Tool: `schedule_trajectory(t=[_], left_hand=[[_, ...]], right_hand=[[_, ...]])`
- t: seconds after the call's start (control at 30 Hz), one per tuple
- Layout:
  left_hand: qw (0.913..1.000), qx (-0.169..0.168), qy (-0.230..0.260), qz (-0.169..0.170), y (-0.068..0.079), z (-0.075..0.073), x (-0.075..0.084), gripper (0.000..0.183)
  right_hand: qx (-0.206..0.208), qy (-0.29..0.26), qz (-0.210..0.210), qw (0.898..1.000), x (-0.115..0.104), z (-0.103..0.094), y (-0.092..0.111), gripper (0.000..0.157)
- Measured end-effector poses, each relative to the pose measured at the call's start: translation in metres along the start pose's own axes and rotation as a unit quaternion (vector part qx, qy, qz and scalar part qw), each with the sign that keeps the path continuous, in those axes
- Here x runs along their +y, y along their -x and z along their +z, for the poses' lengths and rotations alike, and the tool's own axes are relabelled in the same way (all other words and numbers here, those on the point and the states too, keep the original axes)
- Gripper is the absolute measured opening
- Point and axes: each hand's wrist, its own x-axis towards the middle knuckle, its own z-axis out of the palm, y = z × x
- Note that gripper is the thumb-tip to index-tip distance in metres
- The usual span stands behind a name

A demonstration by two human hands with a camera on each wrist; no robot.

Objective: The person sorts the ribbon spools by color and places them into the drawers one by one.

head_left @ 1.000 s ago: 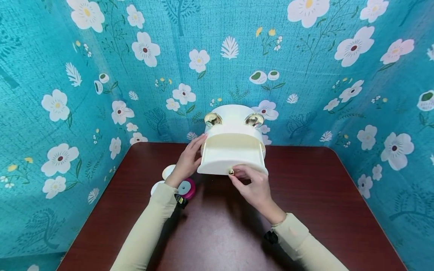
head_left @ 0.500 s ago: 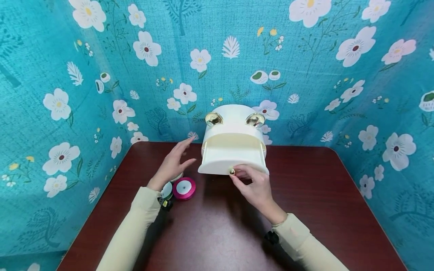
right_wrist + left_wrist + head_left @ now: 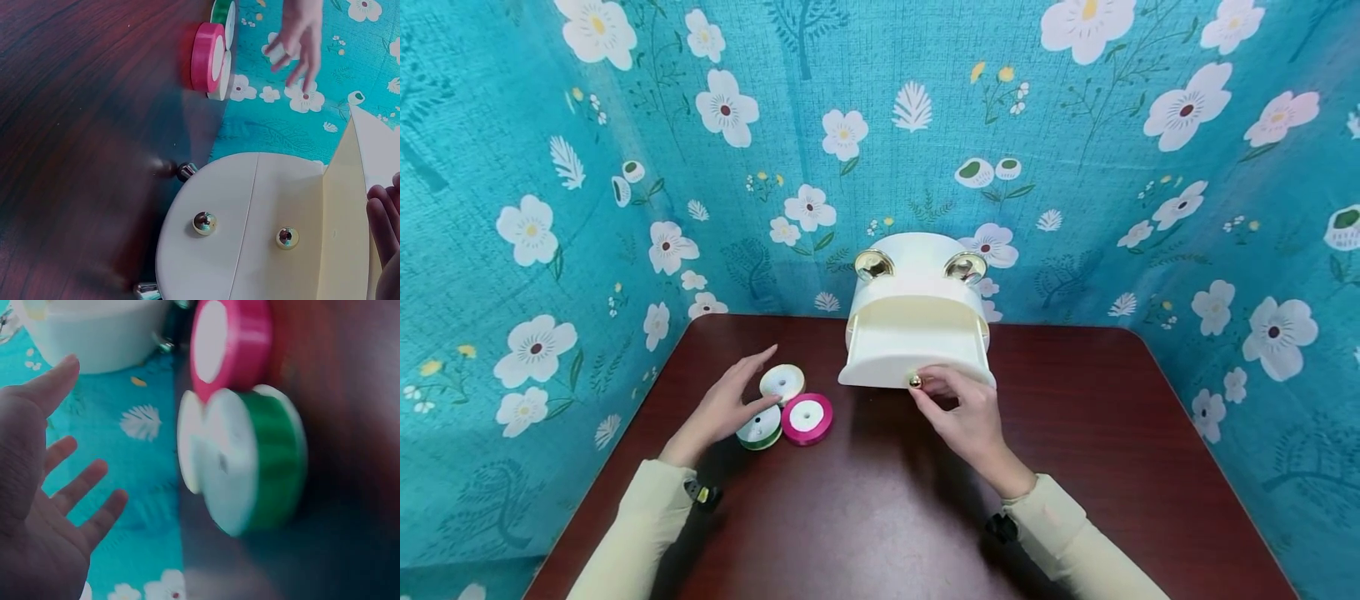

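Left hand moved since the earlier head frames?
Yes: in the head view, the left hand has left the side of the white cabinet, moving leftward and back toward the person.

The head camera looks forward and down over the surface (image 3: 865, 525) from farthest off. Both wrist cameras, rolled sideways, sit closer and share the pink spool (image 3: 252, 347), upper centre in each; the right one faces the white cabinet (image 3: 194, 262), lower centre.
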Motion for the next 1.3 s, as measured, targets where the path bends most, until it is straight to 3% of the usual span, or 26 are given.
schedule_trajectory(t=[0.23, 0.43, 0.73, 1.3], left_hand=[[0.9985, -0.024, -0.006, -0.048, 0.032, 0.004, -0.019, 0.094], [0.9950, -0.046, 0.005, -0.089, 0.046, 0.009, -0.032, 0.105], [0.9932, -0.065, 0.034, -0.090, 0.051, 0.017, -0.039, 0.107], [0.9936, -0.054, -0.011, -0.098, 0.048, 0.033, -0.050, 0.092]], right_hand=[[-0.003, -0.001, 0.004, 1.000, 0.000, -0.001, 0.001, 0.035], [-0.003, -0.003, 0.000, 1.000, 0.000, -0.001, 0.001, 0.035], [-0.005, -0.004, 0.001, 1.000, -0.001, -0.002, 0.000, 0.036], [-0.022, -0.003, 0.023, 0.999, -0.003, -0.004, 0.002, 0.033]])
